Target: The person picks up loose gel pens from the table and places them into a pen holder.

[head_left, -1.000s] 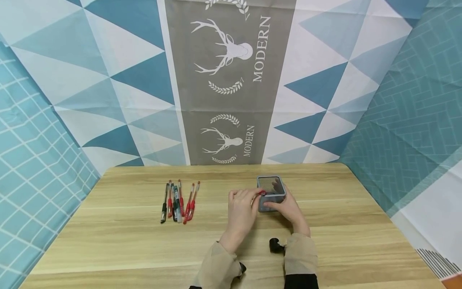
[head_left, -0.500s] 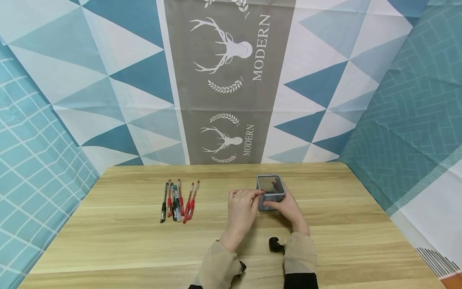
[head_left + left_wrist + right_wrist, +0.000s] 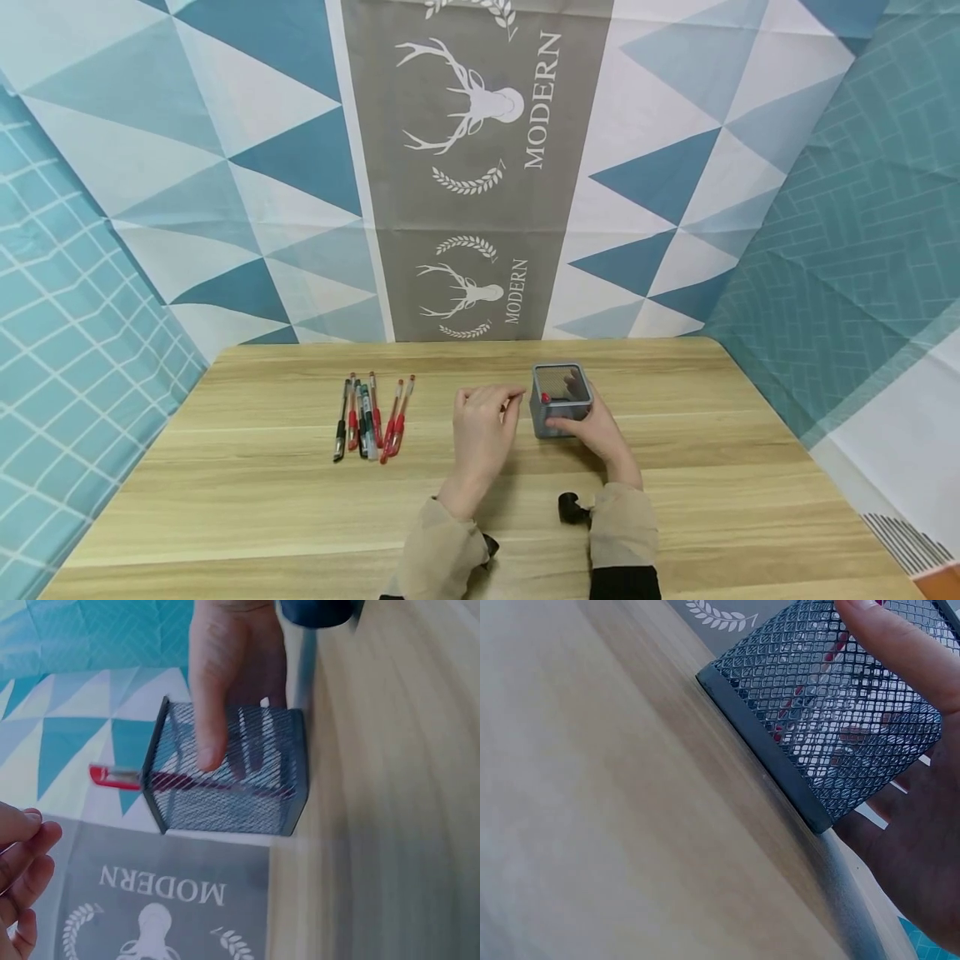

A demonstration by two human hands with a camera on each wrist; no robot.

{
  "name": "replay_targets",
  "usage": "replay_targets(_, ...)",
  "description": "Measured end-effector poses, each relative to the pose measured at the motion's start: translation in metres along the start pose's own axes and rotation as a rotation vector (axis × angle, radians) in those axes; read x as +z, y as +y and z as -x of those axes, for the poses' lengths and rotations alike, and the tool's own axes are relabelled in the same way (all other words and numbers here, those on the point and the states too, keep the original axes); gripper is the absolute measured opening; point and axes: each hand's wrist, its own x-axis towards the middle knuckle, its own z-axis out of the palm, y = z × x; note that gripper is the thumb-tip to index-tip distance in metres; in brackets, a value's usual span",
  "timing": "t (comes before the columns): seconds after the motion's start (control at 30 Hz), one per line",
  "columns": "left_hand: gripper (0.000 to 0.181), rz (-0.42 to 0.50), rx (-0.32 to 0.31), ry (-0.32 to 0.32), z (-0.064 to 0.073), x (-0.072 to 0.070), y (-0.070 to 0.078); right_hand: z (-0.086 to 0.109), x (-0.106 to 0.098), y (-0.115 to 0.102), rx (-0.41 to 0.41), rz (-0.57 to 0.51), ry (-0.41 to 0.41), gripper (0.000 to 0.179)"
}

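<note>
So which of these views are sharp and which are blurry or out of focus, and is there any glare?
Head view: evenly lit, sharp on the pens and mesh holder, no glare, backdrop lines bowed near the edges. Left wrist view: tabletop smeared, holder soft. Right wrist view: mesh crisp, near wood out of focus, right hand blurred.

Dark grey mesh holder (image 3: pixel 561 400), diamond weave; red pen (image 3: pixel 546 398) inside. Light wood-grain tabletop (image 3: pixel 225 517). Red and black pens (image 3: pixel 371 417) at left. Blue-white triangle backdrop (image 3: pixel 225 167), grey deer banner (image 3: pixel 472 167).
</note>
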Motion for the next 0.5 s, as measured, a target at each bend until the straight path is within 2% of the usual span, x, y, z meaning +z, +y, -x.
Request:
replay_targets(0.3, 0.006, 0.034, -0.049, 0.068, -0.007, -0.017, -0.016, -0.001, 0.0, 0.004, -0.002, -0.022, -0.041, 0.097)
replay_targets(0.5, 0.007, 0.051, -0.075, 0.106, -0.012, -0.026, -0.024, 0.005, -0.003, -0.022, 0.022, 0.01, -0.07, 0.096)
